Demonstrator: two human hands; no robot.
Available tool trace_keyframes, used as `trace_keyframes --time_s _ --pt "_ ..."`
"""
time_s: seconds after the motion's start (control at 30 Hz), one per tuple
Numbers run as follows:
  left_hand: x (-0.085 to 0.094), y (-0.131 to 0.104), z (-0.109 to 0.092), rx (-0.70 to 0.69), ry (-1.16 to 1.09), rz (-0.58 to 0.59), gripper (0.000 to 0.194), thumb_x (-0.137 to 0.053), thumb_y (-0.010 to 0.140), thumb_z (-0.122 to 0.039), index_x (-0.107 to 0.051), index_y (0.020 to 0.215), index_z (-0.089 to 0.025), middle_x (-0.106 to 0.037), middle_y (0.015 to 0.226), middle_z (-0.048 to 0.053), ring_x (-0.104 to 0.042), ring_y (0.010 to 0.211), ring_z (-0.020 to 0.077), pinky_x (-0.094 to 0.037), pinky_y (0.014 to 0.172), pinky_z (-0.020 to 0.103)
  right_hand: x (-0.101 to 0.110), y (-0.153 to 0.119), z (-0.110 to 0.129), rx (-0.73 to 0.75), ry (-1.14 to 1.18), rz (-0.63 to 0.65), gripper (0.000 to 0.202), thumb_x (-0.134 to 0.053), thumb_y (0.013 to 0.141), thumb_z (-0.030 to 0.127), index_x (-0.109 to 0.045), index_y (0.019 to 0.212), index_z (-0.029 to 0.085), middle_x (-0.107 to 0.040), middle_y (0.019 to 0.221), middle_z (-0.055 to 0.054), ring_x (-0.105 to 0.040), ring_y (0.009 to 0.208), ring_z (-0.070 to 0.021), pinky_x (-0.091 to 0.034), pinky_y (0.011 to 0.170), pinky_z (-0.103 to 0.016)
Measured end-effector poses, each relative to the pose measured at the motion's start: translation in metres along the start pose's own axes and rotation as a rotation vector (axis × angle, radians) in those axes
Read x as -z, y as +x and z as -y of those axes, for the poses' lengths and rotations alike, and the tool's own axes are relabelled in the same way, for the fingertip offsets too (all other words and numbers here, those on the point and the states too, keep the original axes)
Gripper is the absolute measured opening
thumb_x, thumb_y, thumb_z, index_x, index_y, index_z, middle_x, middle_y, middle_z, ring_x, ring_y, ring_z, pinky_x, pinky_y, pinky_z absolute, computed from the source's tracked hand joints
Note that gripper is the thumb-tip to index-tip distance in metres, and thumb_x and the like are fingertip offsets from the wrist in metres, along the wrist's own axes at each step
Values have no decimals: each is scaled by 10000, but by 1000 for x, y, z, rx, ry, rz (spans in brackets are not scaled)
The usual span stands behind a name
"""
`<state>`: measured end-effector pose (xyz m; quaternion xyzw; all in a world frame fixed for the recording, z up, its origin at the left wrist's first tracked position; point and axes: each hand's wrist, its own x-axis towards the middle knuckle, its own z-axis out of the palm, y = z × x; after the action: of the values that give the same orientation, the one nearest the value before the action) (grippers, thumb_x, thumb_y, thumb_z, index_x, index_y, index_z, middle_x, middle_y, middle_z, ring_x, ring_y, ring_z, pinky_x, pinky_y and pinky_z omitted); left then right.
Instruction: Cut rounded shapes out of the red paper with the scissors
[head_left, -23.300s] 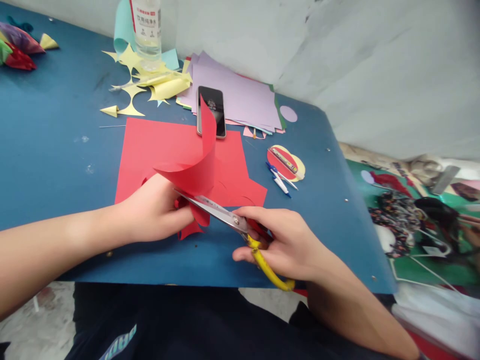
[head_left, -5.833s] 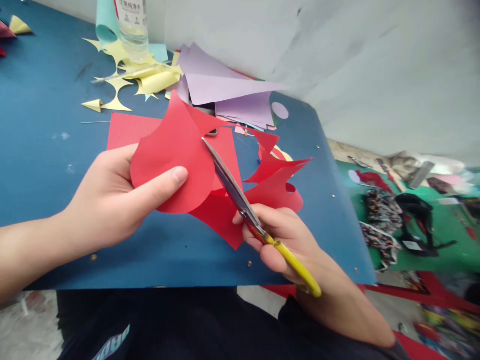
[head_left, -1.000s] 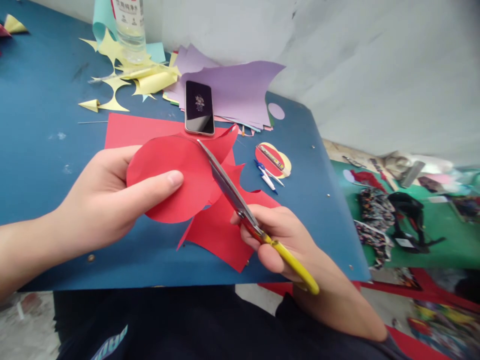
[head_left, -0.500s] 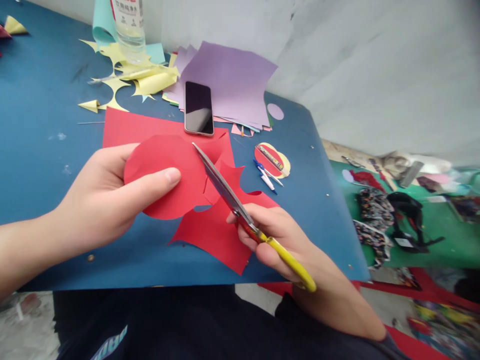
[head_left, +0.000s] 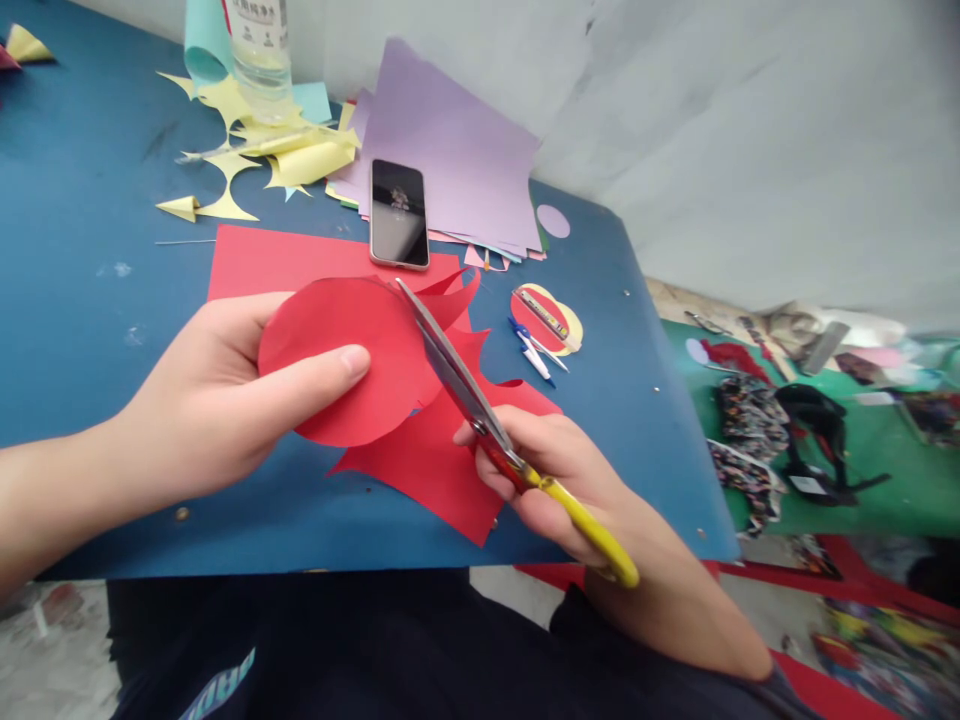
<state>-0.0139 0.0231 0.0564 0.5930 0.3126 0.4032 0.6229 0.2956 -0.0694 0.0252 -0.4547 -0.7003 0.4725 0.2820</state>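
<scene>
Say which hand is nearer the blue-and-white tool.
Right. The right hand, holding scissors, is on the near side of the blue-and-white tool; the left hand, holding red paper, is farther off to its left.

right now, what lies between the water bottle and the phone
The head view shows yellow paper scraps and the paper stack's edge between water bottle and phone.

Indoor papercraft workspace; whether a workshop or a classroom cannot be told. Clock positions are read from the centre of the view. Indicators: blue table [head_left: 82,290], with red paper [head_left: 390,375] and scissors [head_left: 478,426] near the centre; purple paper [head_left: 465,150], stacked, at 12 o'clock; yellow scraps [head_left: 319,160] with rounded cut-outs at 10; apparent compass [head_left: 534,352] just off centre at 3. Farther out at 3 o'clock, a green table [head_left: 907,490] bears patterned cloth [head_left: 752,412]. A smudged wall [head_left: 712,150] rises at 2 o'clock.
</scene>
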Motion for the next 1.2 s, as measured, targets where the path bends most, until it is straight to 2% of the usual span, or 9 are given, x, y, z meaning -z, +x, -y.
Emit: trace_keyframes --time_s 0.1,0.23,0.5,0.77,0.9,1.03,1.13,1.2 --pt "-1 0 -1 14 -8 -6 136 -901 982 -334 -887 921 -213 -855 909 -13 -716 769 118 -597 623 157 0 1 2 -3 40 -25 782 -738 938 920 -738 1180 177 -501 676 57 -407 569 -131 -330 523 -290" --pt "-2 0 -2 13 -25 -8 107 -907 976 -321 -891 920 -230 -858 920 -26 -710 761 108 -583 611 149 1 4 9 -13 23 -45 794 -696 941 950 -727 1124 178 -506 644 60 -379 552 -122 -308 519 -291" --pt "-2 -2 -2 16 -27 -13 106 -922 967 -328 -892 936 -231 -863 939 -18 -712 779 114 -597 632 163 2 5 14 -16 -18 -56 792 -706 929 954 -726 1120 186 -459 628 74 -335 543 -116 -252 519 -304" --pt "0 0 0 -15 -15 17 97 -910 971 -294 -875 916 -222 -850 894 -25 -704 752 119 -563 611 171 1 6 16 14 -110 -87 780 -696 936 944 -724 1115 185 -451 638 79 -338 555 -113 -299 537 -297" --pt "0 0 4 -38 8 37 108 -906 971 -268 -861 902 -198 -847 865 -20 -709 732 117 -562 620 164 1 10 20 16 -177 -82 764 -722 923 936 -729 1057 184 -504 620 67 -369 548 -116 -337 508 -279" --pt "-3 4 6 -66 40 53 220 -955 913 -263 -793 802 -163 -783 759 -32 -628 636 80 -514 560 127 0 11 20 48 -221 -73 715 -743 942 903 -726 1032 194 -574 584 61 -394 509 -113 -341 480 -272" --pt "-4 5 6 -89 99 45 314 -900 962 -327 -735 752 -162 -719 703 -39 -581 593 68 -482 513 121 -1 11 21 61 -259 -79 729 -718 956 910 -737 1054 189 -599 584 59 -419 502 -111 -365 482 -264" --pt "-4 5 5 -100 138 40 297 -840 997 -326 -731 771 -167 -704 703 -42 -581 595 65 -493 518 117 -1 11 21 68 -279 -83 730 -703 969 909 -734 1054 185 -610 588 57 -435 502 -109 -376 485 -259"
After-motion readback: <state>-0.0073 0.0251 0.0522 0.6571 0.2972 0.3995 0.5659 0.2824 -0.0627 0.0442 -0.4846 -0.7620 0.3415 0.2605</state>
